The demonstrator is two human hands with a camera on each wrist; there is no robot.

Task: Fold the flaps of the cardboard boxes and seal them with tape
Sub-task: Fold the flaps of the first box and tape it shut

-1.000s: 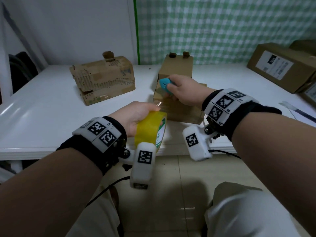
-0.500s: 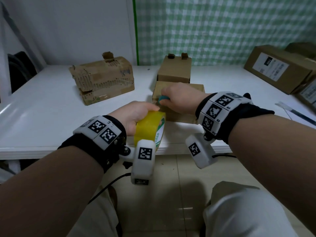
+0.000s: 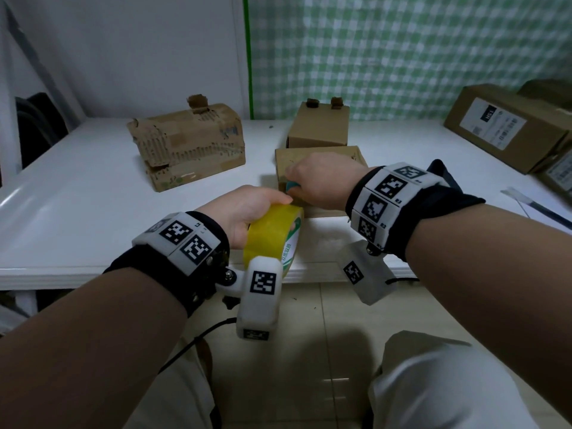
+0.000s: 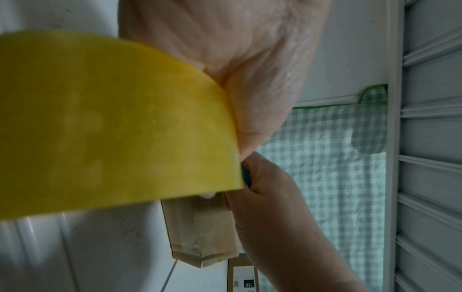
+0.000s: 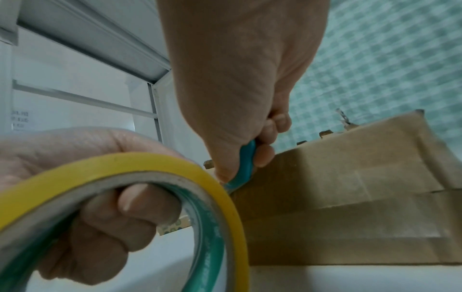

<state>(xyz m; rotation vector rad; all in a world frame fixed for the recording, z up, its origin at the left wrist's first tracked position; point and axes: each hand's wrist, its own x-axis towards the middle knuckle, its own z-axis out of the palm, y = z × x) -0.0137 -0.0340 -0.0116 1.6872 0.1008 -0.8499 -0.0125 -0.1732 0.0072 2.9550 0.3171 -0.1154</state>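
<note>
My left hand grips a roll of yellow tape over the near edge of the white table; its fingers curl through the roll's core. Just beyond the roll lies a flat closed cardboard box, with tape strips across its front face. My right hand holds a small teal cutter pressed at that box's near left corner, close to the roll. The yellow tape roll fills most of the left wrist view. The cutter's blade is hidden.
A second small box stands right behind the flat one. A battered, torn box sits at the back left. Larger labelled boxes are stacked at the right edge, with a thin dark strip lying near them.
My right hand with the teal cutter has dropped from above the box down to its near left corner. The left hand and tape roll stayed nearly still.
</note>
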